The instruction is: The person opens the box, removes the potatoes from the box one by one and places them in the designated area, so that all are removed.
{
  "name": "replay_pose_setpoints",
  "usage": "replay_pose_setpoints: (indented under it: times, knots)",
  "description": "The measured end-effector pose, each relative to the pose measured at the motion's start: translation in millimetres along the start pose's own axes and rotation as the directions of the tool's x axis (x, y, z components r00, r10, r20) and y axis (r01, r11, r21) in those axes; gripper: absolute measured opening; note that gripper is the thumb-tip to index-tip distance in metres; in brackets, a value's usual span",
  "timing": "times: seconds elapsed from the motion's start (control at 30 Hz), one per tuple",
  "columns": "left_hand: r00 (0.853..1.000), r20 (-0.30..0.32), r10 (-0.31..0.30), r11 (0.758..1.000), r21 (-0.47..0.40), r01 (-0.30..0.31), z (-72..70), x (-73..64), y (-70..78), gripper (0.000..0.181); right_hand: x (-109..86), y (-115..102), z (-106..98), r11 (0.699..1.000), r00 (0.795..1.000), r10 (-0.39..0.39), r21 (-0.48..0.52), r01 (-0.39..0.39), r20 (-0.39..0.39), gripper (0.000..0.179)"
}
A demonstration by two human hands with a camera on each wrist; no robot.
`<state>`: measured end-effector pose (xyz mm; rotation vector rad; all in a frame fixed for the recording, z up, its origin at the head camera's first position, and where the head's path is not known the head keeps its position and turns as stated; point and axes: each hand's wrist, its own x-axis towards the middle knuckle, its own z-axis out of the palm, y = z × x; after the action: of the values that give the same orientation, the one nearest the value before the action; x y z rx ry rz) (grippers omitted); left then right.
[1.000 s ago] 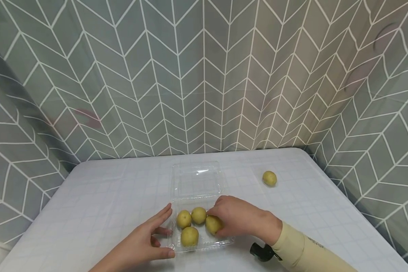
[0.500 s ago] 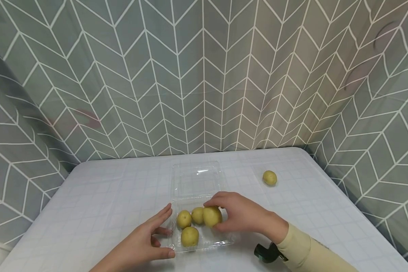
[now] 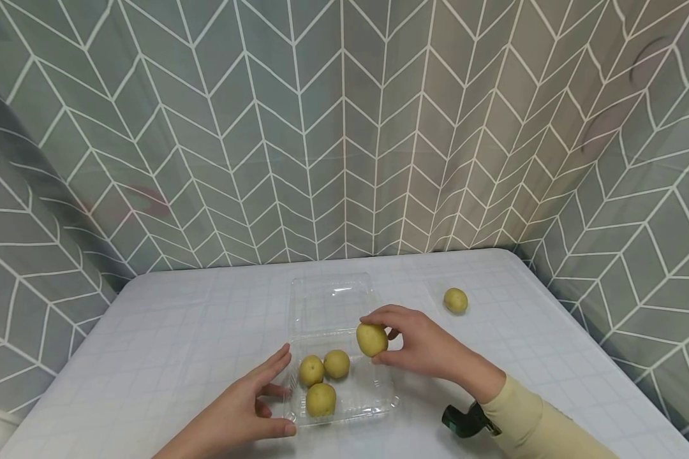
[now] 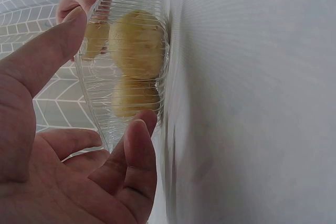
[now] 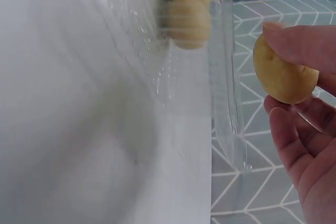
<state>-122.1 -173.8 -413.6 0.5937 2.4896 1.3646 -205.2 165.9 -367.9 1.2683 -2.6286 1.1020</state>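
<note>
Pinching a raised potato [image 3: 372, 340] between thumb and fingers, the right hand [image 3: 422, 341] holds it over the clear box's [image 3: 367, 396] far right corner; the left hand [image 3: 247, 401], fingers spread, touches the box's left side; three other potatoes [image 3: 321, 400] lie inside.

White-clothed table [image 3: 178, 338], faintly checked, open clear plastic container [image 3: 363, 394], lone yellow potato [image 3: 456, 301] to its right
</note>
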Motion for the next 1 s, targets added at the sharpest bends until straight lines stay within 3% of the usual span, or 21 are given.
replay_pose_setpoints:
  times: [0.3, 1.0]
  knots:
    - [1.000, 0.001, 0.000, 1.000, -0.002, 0.000, 0.0, 0.0, -0.7, 0.103, -7.4, 11.4, -12.6, 1.000, 0.999, 0.004, -0.009, -0.005, -0.037, 0.058]
    - [0.999, 0.016, -0.029, 0.999, -0.015, 0.029, -0.7, 0.4, 0.1, 0.102, -24.9, 34.8, -38.1, 0.990, 0.984, 0.134, -0.032, -0.139, -0.120, 0.061]
